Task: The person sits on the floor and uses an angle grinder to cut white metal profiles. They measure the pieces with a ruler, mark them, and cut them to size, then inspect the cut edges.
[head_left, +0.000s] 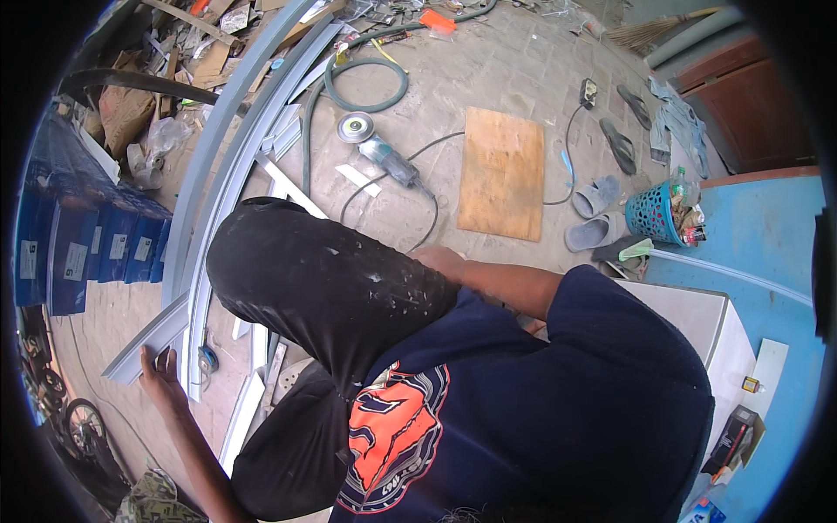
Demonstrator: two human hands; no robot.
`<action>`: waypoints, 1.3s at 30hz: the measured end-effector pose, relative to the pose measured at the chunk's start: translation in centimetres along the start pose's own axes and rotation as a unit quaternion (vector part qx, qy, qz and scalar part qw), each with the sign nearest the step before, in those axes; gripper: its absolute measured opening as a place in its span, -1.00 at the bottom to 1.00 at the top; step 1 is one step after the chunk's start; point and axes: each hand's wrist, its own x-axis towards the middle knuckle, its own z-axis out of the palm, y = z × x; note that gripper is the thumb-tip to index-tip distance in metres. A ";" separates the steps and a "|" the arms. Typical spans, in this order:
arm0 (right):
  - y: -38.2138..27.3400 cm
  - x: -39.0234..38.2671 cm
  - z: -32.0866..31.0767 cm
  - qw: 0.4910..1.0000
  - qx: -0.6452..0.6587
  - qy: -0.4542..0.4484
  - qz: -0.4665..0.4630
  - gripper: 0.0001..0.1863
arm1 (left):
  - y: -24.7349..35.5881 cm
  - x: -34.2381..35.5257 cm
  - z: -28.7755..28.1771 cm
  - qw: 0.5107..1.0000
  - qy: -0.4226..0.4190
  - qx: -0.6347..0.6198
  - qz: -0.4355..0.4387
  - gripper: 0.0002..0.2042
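Note:
My left hand [163, 383] reaches out on the left, fingers apart, against the lower edge of a short grey metal profile [150, 342]. That piece lies at an angle across the ends of long grey metal profiles [228, 131]. Close to the hand sits a small blue round tool [207, 359], perhaps a tape measure. Across my body, my right hand [438, 260] is at the far side of my bent leg in black trousers; its fingers are hidden. Beyond the knee, an angle grinder [388, 161] with a pale disc lies on the floor.
A plywood board [502, 173] lies right of the grinder, whose cord loops nearby. Dark blue boxes [74, 244] line the left. Sandals [597, 196], a blue basket [654, 215] of rubbish and a white box [689, 314] are on the right. Scrap and a hose [366, 85] lie farther off.

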 end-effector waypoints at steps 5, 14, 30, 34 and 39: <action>0.6 0.2 0.3 0.999 0.015 0.033 -0.030 -0.56 | -0.2 -0.2 -1.1 1.000 0.010 -0.001 -0.006 -0.58; 1.5 0.6 1.2 0.997 0.016 0.056 -0.043 -0.56 | -0.2 -0.5 -2.2 1.000 0.014 -0.001 -0.011 -0.56; -0.2 0.2 0.0 0.999 0.016 0.044 -0.023 -0.54 | -0.4 -0.4 -3.4 1.000 0.001 -0.008 -0.005 -0.56; -0.7 0.2 -0.3 0.999 0.007 0.037 0.025 -0.53 | -0.4 -1.0 -2.1 1.000 -0.018 -0.019 0.001 -0.58; -2.4 -0.9 -2.0 0.994 0.070 -0.012 0.088 -0.50 | 0.8 -3.1 0.1 0.999 0.013 -0.039 0.023 -0.57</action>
